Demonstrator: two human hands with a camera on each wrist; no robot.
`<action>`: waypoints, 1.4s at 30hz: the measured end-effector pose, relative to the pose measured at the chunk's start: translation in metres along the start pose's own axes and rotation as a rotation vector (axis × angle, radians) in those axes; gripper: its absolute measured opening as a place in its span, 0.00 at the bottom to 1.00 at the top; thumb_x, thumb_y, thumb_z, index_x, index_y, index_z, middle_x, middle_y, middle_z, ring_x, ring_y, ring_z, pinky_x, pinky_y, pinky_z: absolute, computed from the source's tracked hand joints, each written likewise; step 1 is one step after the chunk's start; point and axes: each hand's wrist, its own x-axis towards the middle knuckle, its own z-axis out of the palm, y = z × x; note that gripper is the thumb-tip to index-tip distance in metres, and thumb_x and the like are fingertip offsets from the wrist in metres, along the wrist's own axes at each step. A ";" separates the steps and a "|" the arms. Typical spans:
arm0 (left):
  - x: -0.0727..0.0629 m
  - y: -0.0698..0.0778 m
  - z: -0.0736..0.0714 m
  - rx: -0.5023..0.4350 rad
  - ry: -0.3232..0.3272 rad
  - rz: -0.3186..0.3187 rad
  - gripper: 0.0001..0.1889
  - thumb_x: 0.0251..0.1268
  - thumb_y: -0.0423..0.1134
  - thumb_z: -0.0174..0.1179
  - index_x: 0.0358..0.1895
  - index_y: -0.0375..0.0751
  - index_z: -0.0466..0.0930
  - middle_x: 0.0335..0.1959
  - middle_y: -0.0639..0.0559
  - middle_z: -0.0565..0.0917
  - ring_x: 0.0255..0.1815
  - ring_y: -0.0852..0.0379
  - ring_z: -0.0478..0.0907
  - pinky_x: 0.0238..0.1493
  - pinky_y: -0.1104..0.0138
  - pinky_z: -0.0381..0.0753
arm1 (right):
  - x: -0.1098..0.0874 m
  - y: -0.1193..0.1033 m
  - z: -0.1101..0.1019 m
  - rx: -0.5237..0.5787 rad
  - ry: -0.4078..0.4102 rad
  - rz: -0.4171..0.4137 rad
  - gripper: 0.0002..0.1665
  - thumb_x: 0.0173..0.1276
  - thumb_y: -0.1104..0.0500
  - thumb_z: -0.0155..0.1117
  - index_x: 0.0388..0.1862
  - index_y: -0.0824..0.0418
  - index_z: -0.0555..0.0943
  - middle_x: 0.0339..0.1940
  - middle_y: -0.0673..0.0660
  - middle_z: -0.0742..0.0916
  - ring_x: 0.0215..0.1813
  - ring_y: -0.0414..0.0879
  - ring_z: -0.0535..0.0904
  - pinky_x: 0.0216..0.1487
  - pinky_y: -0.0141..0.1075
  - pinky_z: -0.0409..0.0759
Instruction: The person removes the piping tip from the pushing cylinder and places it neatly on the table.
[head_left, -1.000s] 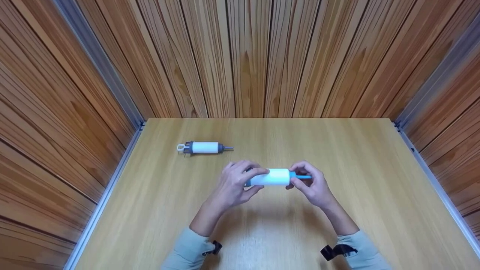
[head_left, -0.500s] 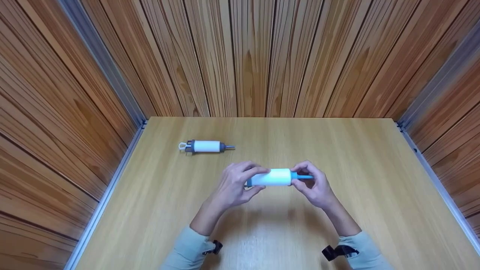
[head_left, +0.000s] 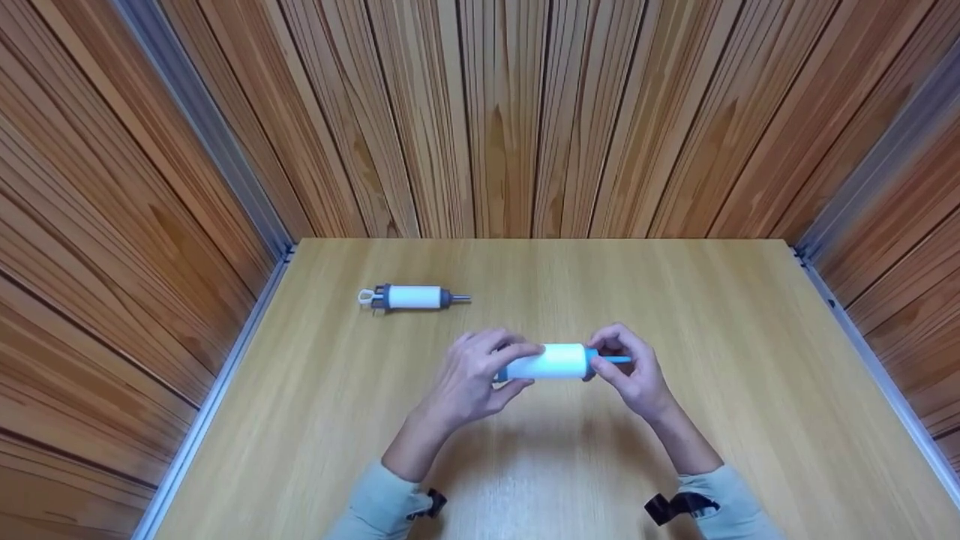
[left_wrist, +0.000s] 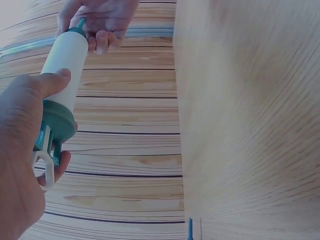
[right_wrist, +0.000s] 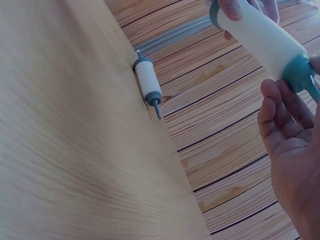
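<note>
Held level above the table is a syringe (head_left: 559, 361) with a white barrel, blue-green end caps and a thin nozzle. My left hand (head_left: 476, 375) grips its barrel near the handle end, thumb laid along the white part in the left wrist view. A white loop handle (left_wrist: 46, 167) sticks out below that hand. At the other end, my right hand (head_left: 630, 375) pinches the nozzle cap (right_wrist: 299, 72) between thumb and fingers, with the nozzle pointing right past them. A second syringe (head_left: 415, 297), white with dark grey ends, lies on the table behind the left hand.
The pale wooden table (head_left: 300, 420) runs back to a wood-panelled wall (head_left: 495, 120). Panelled side walls with metal corner rails (head_left: 217, 142) stand left and right. A black wrist camera mount (head_left: 681, 507) sits on each sleeve.
The held syringe and both hands have shifted slightly right and down in the head view. My right thumb and fingers have moved a little about the nozzle cap. The second syringe stays put.
</note>
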 end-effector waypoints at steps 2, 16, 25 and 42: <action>0.000 0.000 0.001 0.007 0.002 0.009 0.23 0.70 0.51 0.81 0.65 0.57 0.89 0.58 0.53 0.92 0.58 0.53 0.91 0.56 0.60 0.88 | 0.000 0.000 -0.002 0.004 -0.019 0.010 0.13 0.70 0.81 0.56 0.52 0.79 0.75 0.45 0.39 0.90 0.39 0.35 0.88 0.39 0.32 0.92; -0.001 0.005 0.004 -0.004 -0.007 -0.026 0.23 0.67 0.48 0.83 0.64 0.59 0.90 0.56 0.54 0.93 0.57 0.52 0.91 0.60 0.55 0.91 | 0.000 -0.001 -0.004 0.049 -0.106 0.019 0.11 0.71 0.81 0.53 0.51 0.77 0.72 0.40 0.42 0.89 0.32 0.40 0.85 0.30 0.35 0.88; -0.001 0.006 0.007 -0.052 -0.016 -0.053 0.23 0.68 0.49 0.82 0.65 0.58 0.90 0.58 0.54 0.92 0.59 0.53 0.90 0.59 0.57 0.89 | -0.002 0.000 -0.005 0.008 -0.093 -0.010 0.15 0.66 0.82 0.56 0.51 0.77 0.72 0.42 0.42 0.87 0.38 0.37 0.86 0.37 0.34 0.90; 0.003 0.006 0.008 -0.073 0.013 -0.020 0.23 0.67 0.48 0.82 0.63 0.57 0.90 0.55 0.53 0.92 0.55 0.53 0.91 0.55 0.60 0.90 | -0.003 -0.004 -0.007 0.015 -0.062 0.016 0.10 0.71 0.81 0.52 0.48 0.77 0.71 0.36 0.40 0.89 0.28 0.40 0.83 0.27 0.34 0.85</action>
